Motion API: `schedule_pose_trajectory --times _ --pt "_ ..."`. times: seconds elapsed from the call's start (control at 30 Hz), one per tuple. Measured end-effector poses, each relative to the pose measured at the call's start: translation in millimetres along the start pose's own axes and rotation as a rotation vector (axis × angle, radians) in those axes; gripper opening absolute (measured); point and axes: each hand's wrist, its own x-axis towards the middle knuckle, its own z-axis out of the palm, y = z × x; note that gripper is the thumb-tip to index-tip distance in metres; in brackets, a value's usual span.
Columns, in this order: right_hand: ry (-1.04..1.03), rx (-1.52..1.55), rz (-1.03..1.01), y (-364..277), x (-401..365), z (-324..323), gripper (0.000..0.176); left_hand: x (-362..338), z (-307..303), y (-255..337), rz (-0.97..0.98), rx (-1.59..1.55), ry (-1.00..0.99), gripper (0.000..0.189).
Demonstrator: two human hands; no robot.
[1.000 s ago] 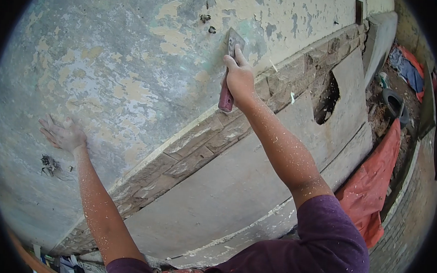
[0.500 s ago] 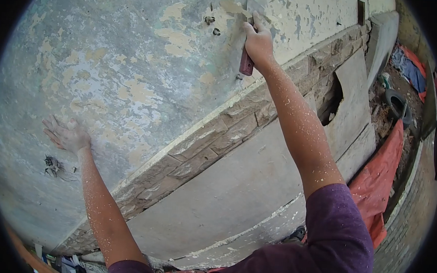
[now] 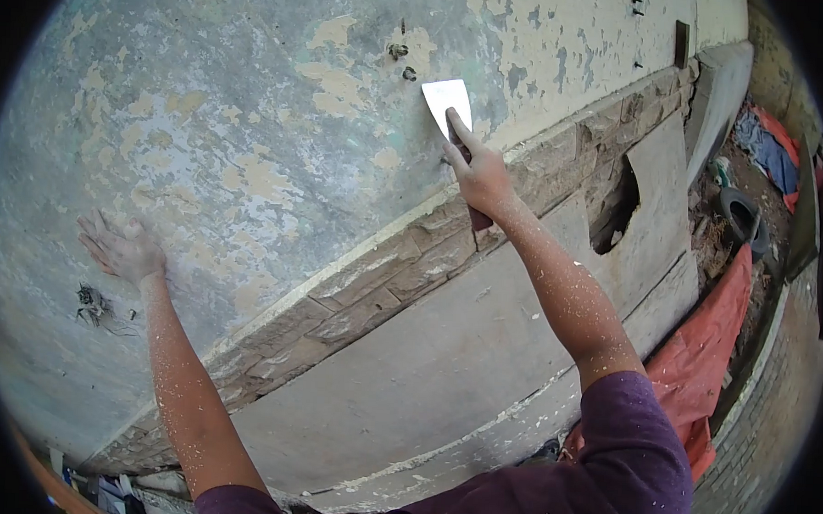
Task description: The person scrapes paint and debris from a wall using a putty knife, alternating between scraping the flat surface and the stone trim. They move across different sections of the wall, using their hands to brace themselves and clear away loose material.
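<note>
Since half a second ago the right hand [image 3: 481, 177] has dropped toward 6 o'clock, bringing the scraper [image 3: 448, 112] with it; the tool has swung from 12 toward 11 o'clock, its dull blade now glaring white, and the cream patch at the blade's 9 o'clock has given way to grey wall [image 3: 453, 36]

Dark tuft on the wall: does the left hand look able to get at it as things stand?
Probably yes: the left hand rests spread on the wall, the dark tuft sits close below it in view, and nothing shows between them.
</note>
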Motion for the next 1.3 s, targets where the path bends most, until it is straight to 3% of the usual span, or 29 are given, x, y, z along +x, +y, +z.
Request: schedule_pose_trajectory --times 0.1,0.17,0.23,0.3,0.37,0.43,0.5,0.6,0.7,0.77,0.87,0.93,1.0,1.07,1.13,1.17,1.23,1.27,1.3 --pt "-0.140 -0.003 0.185 -51.5 64.8 -41.7 0.053 1.3 -3.2 6.8 -0.006 0.010 0.006 0.064" --pt "-0.137 -0.030 0.151 -27.4 53.6 -30.6 0.053 -0.6 -5.5 6.7 -0.017 0.010 -0.019 0.064" --pt "0.083 -0.152 -0.252 0.1 24.6 -9.8 0.053 2.0 -3.4 7.2 -0.042 0.007 -0.018 0.064" --pt "0.087 -0.115 -0.263 4.4 25.4 -8.8 0.054 2.1 -5.3 7.6 -0.049 -0.010 -0.031 0.063" --pt "-0.197 -0.081 0.077 -28.0 48.4 -30.0 0.055 1.9 -7.2 9.1 -0.047 0.009 -0.037 0.063" --pt "-0.195 -0.154 0.022 -11.2 50.2 -32.8 0.052 -0.2 -6.1 13.5 -0.072 0.020 -0.035 0.063" --pt "-0.066 -0.086 -0.156 2.2 42.1 -27.1 0.053 2.3 -8.1 13.9 -0.043 -0.034 -0.028 0.062" --pt "0.026 -0.045 -0.211 -8.1 58.6 -14.2 0.053 2.2 -6.5 9.4 -0.047 -0.023 -0.042 0.062" --pt "-0.022 0.004 0.041 -49.9 81.4 -30.3 0.051 1.5 -5.5 6.9 -0.030 0.007 -0.037 0.061" --pt "-0.029 0.046 0.124 -34.5 56.1 -26.9 0.051 1.7 -3.8 3.3 -0.020 0.013 -0.045 0.061" --pt "0.048 0.004 -0.020 11.5 -5.3 1.1 0.053 2.1 2.1 0.7 -0.028 0.037 -0.036 0.062" --pt "0.131 0.134 0.098 24.5 -17.2 2.2 0.054 -0.7 -1.3 -4.3 -0.018 0.065 -0.061 0.064" --pt "0.164 0.209 0.174 20.4 27.5 -23.8 0.055 -0.3 1.9 -3.8 -0.075 0.211 -0.198 0.064" --pt "0.209 0.274 0.252 21.4 49.9 -36.4 0.055 -5.9 -11.0 63.1 0.020 -0.051 -0.008 0.067" --pt "0.229 0.485 0.397 20.1 54.2 -38.9 0.055 -15.2 -21.4 135.9 0.173 -0.225 -0.064 0.068" --pt "0.193 0.474 0.371 17.0 36.2 -25.2 0.054 -27.3 -10.7 160.7 0.083 -0.190 -0.152 0.068" --pt "0.393 -0.076 -0.086 47.8 14.8 18.6 0.054 -40.6 2.7 190.2 -0.016 -0.165 -0.207 0.069" --pt "0.417 -0.077 -0.103 36.2 37.8 0.5 0.054 -40.8 3.0 196.4 -0.033 -0.123 -0.178 0.071" --pt "0.346 0.041 0.045 30.1 64.4 -27.0 0.054 -40.0 5.6 199.7 -0.047 -0.079 -0.160 0.074"
